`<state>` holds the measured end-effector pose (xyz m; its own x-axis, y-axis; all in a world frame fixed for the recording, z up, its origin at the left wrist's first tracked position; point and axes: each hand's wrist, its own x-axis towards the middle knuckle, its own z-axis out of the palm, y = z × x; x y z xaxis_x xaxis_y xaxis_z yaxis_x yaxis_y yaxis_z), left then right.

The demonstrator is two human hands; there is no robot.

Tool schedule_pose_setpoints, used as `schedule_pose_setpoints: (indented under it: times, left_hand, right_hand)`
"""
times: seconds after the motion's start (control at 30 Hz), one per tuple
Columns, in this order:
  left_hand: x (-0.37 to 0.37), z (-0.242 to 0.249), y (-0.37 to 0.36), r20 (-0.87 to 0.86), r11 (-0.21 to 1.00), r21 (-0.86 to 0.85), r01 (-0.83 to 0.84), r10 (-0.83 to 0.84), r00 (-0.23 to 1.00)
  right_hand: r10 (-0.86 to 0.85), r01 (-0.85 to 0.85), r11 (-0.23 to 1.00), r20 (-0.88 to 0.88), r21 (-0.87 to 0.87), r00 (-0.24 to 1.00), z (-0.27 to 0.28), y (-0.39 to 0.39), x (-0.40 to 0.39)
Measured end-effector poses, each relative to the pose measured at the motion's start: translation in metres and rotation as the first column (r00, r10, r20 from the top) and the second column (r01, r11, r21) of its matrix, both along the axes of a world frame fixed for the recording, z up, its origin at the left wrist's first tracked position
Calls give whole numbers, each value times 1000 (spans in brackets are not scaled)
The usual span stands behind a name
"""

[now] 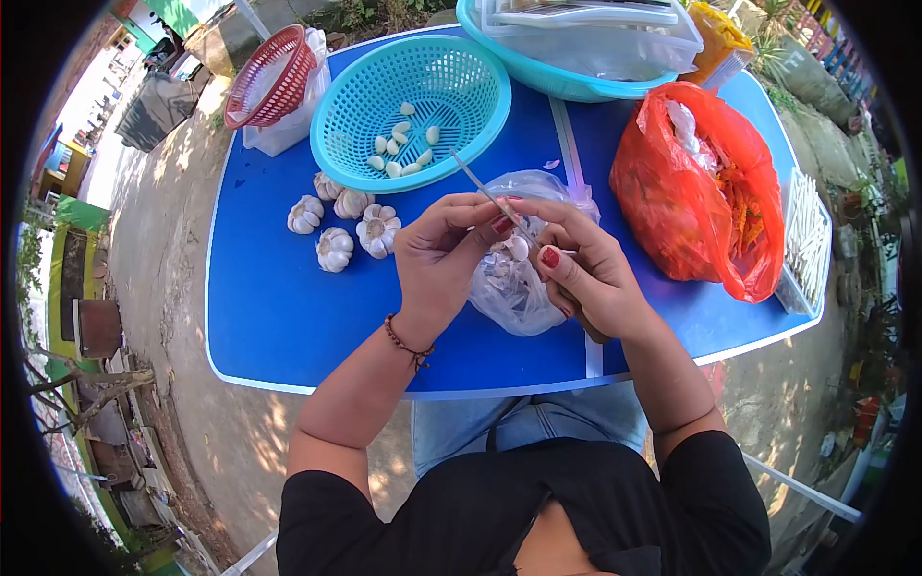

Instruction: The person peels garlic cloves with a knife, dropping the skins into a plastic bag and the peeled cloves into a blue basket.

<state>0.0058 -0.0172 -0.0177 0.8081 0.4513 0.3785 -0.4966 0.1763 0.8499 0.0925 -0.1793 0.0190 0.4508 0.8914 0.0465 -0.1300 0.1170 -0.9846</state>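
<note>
My right hand (591,264) is closed round a knife (477,182), its thin blade pointing up and left and its brown handle showing below the palm. My left hand (444,252) is pinched together against the blade; what lies between its fingertips is too small to make out. Beneath both hands is a clear plastic bag (519,307) with whitish pieces in it. Several whole garlic bulbs (334,249) sit on the blue table (279,326) left of my hands. Beyond them, a turquoise basket (331,106) holds several peeled garlic cloves (395,169).
A red plastic bag (653,202) with orange contents stands at the right, beside a box of white sticks (807,235). At the back are a turquoise basin (547,79) with a clear container (615,43) and a yellow packet (715,43). A red basket (288,91) rests back left.
</note>
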Motion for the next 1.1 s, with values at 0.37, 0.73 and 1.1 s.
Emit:
schedule_pose_setpoints:
  times: [0.37,0.73,1.1]
  left_hand:
    - [1,0,-4,7,996,63,-60,60,998]
    - [0,2,-4,2,990,109,-91,91,996]
    - [-1,-2,-4,22,968,200,-151,150,988]
  right_hand:
    - [-86,95,995,215,-31,973,1,2,-3]
    - [-44,42,999,43,28,998,-5,1,-2]
    - [-112,118,993,202,-15,973,-3,4,-4]
